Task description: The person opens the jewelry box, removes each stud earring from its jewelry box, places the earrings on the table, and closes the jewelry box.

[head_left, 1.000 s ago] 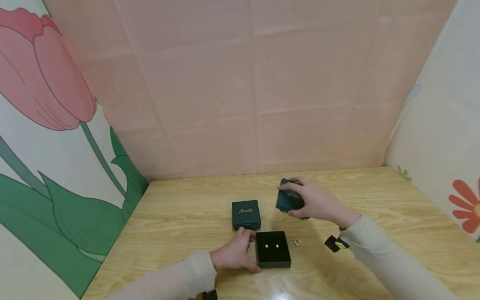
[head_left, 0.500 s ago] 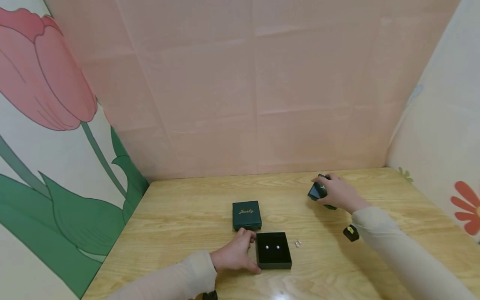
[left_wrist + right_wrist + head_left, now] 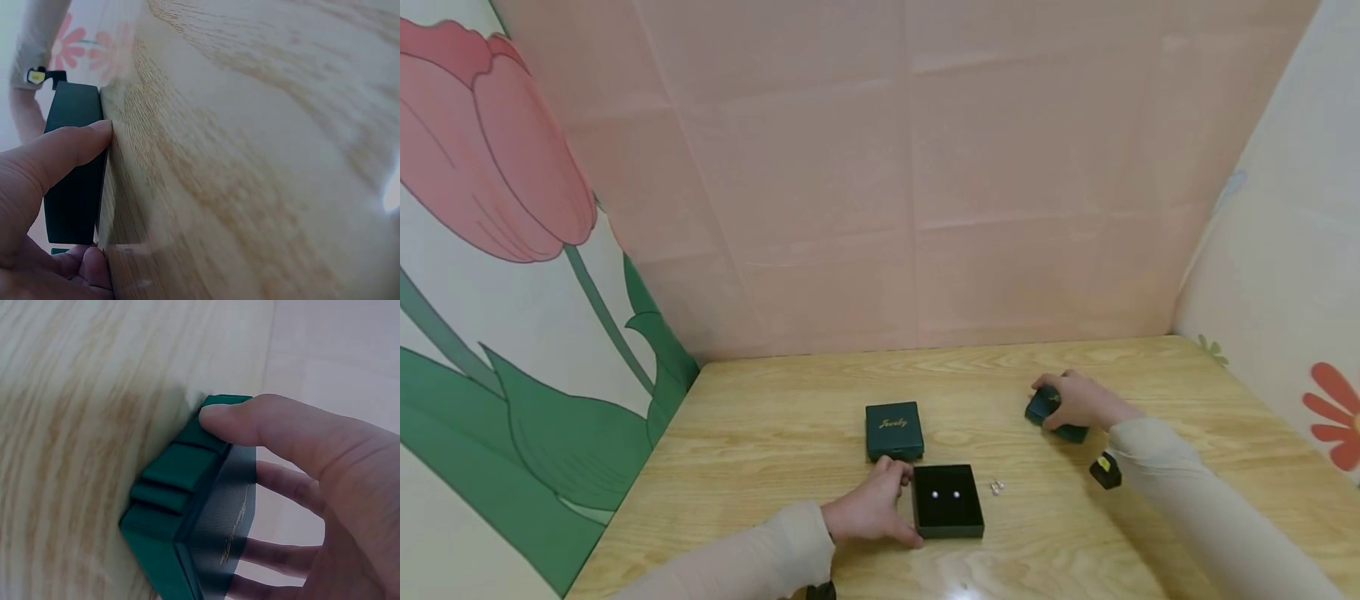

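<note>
Grasping a dark green box, the right hand had its thumb against the ribbed side and its other fingers round the far side. Gold marking showed on the face turned toward the palm. The held box was tilted, close above or against the counter; which of the two could not be told.

The left hand held a lidless black box by its side, thumb at the near corner and fingers at the far one. This box sat flat just to the right of that hand, with two white beads side by side on its dark lining.

Just beyond the left hand's fingers lay a closed green box with gold lettering on its lid. Between the two hands, near the lidless box, lay some small shiny pieces, too tiny to make out. A dark device with a yellow mark hung by the right wrist, beside the pale sleeve.
</note>
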Available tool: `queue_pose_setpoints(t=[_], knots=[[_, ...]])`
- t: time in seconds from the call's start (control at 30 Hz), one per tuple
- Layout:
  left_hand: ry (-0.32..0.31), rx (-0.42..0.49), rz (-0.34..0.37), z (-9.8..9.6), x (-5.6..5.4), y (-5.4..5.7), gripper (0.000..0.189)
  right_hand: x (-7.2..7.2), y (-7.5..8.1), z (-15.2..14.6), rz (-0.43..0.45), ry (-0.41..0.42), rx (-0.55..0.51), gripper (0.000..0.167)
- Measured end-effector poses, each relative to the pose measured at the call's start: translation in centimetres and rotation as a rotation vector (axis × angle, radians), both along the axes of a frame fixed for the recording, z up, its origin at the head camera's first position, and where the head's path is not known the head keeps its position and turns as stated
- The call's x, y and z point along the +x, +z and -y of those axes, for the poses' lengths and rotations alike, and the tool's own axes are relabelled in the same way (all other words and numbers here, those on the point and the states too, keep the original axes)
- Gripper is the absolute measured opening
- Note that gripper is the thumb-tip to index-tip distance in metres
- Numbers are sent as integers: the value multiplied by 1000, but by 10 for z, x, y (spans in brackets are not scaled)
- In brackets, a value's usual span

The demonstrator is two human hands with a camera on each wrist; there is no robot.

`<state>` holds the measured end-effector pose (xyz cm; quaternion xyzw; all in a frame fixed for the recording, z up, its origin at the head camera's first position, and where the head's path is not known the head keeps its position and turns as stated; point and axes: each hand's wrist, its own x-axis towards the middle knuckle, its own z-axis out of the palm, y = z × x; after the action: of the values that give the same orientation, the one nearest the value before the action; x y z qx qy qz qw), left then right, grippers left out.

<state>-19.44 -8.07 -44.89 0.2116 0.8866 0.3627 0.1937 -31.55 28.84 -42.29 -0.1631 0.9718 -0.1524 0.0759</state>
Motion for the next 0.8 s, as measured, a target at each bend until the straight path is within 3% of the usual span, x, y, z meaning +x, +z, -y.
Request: queue_pose_setpoints(t=[0.33, 0.47, 0.63, 0.8], knots=[[1, 15, 21, 0, -1, 0, 75, 7, 0, 2, 56, -9, 2, 76], [-1, 15, 15, 0, -1, 0, 75, 17, 0, 14, -51, -56, 59, 86], [-4, 15, 12, 1, -2, 0, 76, 39, 4, 49, -249, -11, 18, 75], [5, 25, 23, 1, -1, 1, 76, 66, 8, 85, -236, 90, -147, 62]])
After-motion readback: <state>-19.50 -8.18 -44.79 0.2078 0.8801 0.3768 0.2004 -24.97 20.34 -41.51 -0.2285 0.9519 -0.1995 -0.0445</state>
